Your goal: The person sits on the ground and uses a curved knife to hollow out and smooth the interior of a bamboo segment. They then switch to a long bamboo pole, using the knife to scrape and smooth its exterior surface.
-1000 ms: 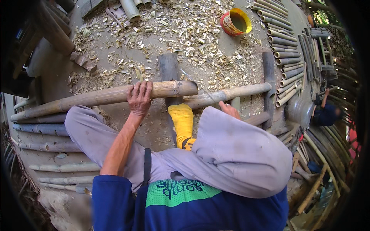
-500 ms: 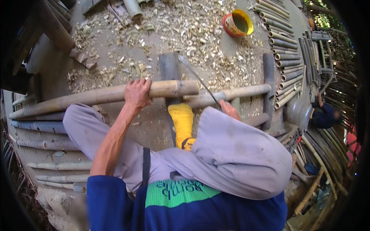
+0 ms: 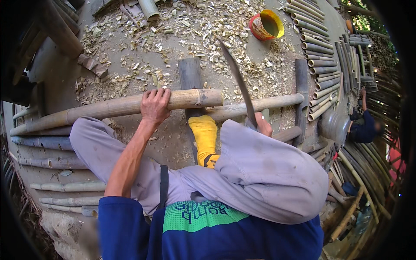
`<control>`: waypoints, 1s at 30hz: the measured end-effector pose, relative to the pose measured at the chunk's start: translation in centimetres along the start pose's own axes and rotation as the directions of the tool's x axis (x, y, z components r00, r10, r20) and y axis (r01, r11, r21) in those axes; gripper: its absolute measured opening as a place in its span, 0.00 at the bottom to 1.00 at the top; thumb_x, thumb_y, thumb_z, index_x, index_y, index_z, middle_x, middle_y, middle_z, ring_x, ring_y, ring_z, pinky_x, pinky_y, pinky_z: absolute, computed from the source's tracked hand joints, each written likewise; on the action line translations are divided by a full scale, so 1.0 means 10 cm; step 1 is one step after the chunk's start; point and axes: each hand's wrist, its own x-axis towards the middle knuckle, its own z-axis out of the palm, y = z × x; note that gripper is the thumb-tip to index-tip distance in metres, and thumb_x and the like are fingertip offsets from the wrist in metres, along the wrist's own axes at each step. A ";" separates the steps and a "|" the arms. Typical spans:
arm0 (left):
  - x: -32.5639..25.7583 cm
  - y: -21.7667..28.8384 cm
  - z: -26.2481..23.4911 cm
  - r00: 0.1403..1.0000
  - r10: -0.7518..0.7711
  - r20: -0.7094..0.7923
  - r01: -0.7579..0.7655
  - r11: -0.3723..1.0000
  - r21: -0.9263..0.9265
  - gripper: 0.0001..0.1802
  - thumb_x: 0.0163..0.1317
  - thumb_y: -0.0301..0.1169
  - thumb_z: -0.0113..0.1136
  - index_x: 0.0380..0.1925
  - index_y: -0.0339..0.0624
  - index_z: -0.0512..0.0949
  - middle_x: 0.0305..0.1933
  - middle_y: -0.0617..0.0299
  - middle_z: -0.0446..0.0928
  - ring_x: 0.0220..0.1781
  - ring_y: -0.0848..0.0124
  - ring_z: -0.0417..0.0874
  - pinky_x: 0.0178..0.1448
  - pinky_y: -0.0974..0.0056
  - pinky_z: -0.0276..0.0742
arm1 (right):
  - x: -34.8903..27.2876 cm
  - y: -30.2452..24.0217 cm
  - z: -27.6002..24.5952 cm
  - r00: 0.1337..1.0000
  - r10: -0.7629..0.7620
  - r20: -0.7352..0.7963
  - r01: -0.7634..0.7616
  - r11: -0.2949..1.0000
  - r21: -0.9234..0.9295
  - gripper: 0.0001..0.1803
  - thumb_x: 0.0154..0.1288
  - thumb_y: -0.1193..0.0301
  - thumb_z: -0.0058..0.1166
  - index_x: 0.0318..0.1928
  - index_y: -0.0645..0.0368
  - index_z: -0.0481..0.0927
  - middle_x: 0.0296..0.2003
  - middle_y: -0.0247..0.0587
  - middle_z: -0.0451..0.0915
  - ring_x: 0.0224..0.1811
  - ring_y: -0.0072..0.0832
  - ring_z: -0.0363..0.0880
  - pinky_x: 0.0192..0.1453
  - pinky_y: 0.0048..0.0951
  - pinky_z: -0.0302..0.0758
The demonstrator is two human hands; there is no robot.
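My left hand [image 3: 155, 105] is wrapped over the top of a long bamboo pole [image 3: 104, 106], which lies crosswise before me with its cut end to the right. That end rests on a dark wooden post [image 3: 189, 71]. In my right hand [image 3: 262, 124], partly hidden behind my raised knee, is a machete [image 3: 239, 78]. Its long curved blade points up and away, apart from the pole's end. A second bamboo pole [image 3: 268, 104] runs behind the blade to the right. My foot in a yellow sock [image 3: 203, 134] presses near the post, below the held pole.
Pale bamboo chips [image 3: 173, 43] litter the ground ahead. A red and yellow bucket [image 3: 266, 26] stands at the far side. Cut bamboo lengths [image 3: 320, 65] lie in a row at the right. Another person [image 3: 364, 125] is beyond them. More bamboo poles [image 3: 65, 187] lie at my left.
The machete has swung up and to the right, away from the pole's end, and its broad side now shows. My left hand and the pole have barely moved.
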 end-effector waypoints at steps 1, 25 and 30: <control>0.02 0.01 0.00 1.000 0.006 0.001 -0.006 1.000 -0.004 0.27 0.31 0.28 0.69 0.38 0.48 0.74 0.36 0.65 0.75 0.40 0.66 0.78 0.50 0.59 0.73 | -0.02 0.06 0.01 0.998 0.053 0.044 -0.052 0.999 -0.014 0.21 0.58 0.65 0.56 0.49 0.62 0.70 0.35 0.62 0.75 0.36 0.59 0.77 0.39 0.51 0.74; -0.10 0.06 0.16 0.964 0.025 -0.264 0.002 0.995 0.099 0.21 0.46 0.26 0.57 0.45 0.47 0.77 0.43 0.66 0.78 0.48 0.68 0.78 0.56 0.60 0.69 | -0.17 -0.01 0.03 0.999 0.027 0.021 -0.025 0.996 -0.088 0.21 0.60 0.71 0.47 0.55 0.62 0.67 0.31 0.66 0.74 0.35 0.62 0.75 0.37 0.54 0.71; -0.09 0.04 0.21 0.951 0.031 -0.308 0.027 0.983 0.182 0.14 0.53 0.30 0.54 0.42 0.51 0.77 0.42 0.68 0.78 0.47 0.71 0.78 0.55 0.61 0.68 | -0.04 -0.14 -0.08 0.983 -0.140 -0.116 0.147 0.988 0.053 0.22 0.60 0.67 0.49 0.55 0.58 0.67 0.34 0.62 0.75 0.39 0.61 0.75 0.40 0.55 0.70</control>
